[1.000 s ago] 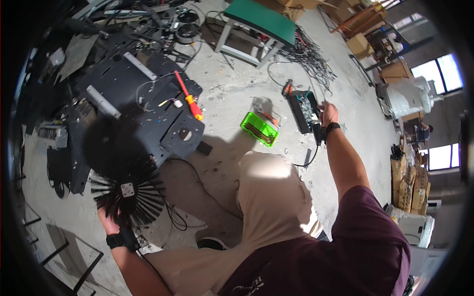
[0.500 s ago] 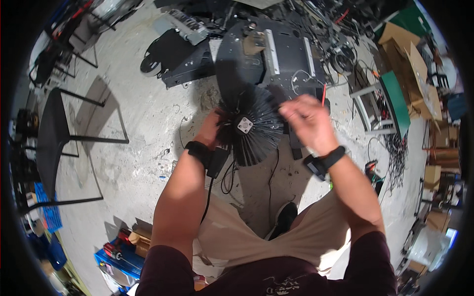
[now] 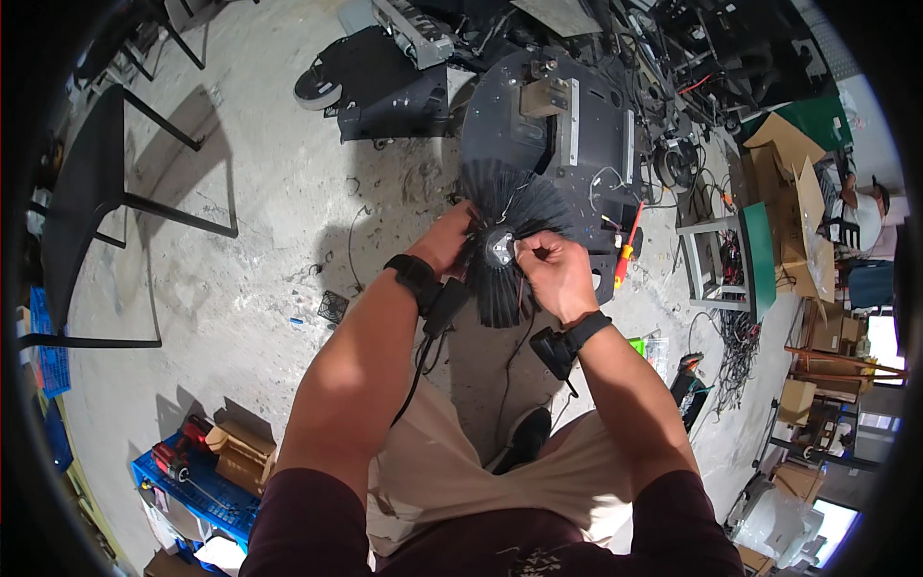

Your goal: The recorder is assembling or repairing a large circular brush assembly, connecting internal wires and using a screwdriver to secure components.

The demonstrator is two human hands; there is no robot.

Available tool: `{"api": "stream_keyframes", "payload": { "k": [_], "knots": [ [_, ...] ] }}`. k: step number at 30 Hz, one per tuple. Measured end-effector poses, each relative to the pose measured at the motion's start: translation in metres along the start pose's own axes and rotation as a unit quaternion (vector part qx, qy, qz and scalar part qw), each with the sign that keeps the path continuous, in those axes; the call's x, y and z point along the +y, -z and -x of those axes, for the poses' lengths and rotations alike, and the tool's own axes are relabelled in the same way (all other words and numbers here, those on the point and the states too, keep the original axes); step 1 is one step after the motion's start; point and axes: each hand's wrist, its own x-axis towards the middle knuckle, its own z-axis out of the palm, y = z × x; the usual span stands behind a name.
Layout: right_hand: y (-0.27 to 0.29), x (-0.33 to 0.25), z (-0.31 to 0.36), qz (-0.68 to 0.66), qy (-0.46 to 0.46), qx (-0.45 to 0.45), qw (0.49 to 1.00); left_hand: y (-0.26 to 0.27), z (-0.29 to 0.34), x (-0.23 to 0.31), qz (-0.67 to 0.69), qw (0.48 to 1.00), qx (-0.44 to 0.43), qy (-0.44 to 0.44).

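Note:
A round brush with long black bristles is held up in front of me, its light metal hub facing upward. My left hand grips the brush from its left side, the fingertips hidden among the bristles. At the right edge of the hub, my right hand has thumb and fingers pinched together; whatever is between them is too small to make out. Beyond the brush lies a large black machine base with two pale metal strips and a brown block on it.
A red and yellow screwdriver lies by the base's right edge. Left stands a black chair; right, a green-topped stool near an open cardboard box. A blue crate with a red power tool sits lower left. Cables litter the floor.
My right hand has come in from the right and now touches the hub with pinched fingers. The left hand keeps its hold on the brush. The view has shifted.

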Motion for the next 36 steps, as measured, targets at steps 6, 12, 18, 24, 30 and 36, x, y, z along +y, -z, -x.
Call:
{"api": "stream_keyframes", "payload": {
  "k": [6, 12, 18, 24, 30, 36],
  "knots": [
    [0.002, -0.008, -0.002, 0.024, -0.044, -0.003, 0.999, 0.004, -0.003, 0.001, 0.004, 0.999, -0.033, 0.033],
    [-0.005, -0.012, -0.010, 0.028, -0.058, 0.022, 0.998, 0.010, -0.016, -0.008, 0.110, 0.988, -0.079, 0.073],
    [-0.007, -0.026, -0.001, 0.252, 0.087, 0.053, 0.962, 0.028, -0.038, -0.026, 0.133, 0.978, -0.143, 0.070],
    [0.001, -0.020, -0.002, 0.275, 0.171, 0.011, 0.946, 0.034, -0.047, -0.039, 0.158, 0.973, -0.166, 0.032],
    [0.002, -0.011, 0.010, 0.203, 0.094, 0.003, 0.975, 0.026, -0.044, -0.030, 0.091, 0.985, -0.144, 0.034],
    [-0.002, 0.008, 0.034, -0.108, -0.128, -0.039, 0.985, 0.031, -0.043, -0.030, 0.092, 0.981, -0.164, 0.054]
  ]
}}
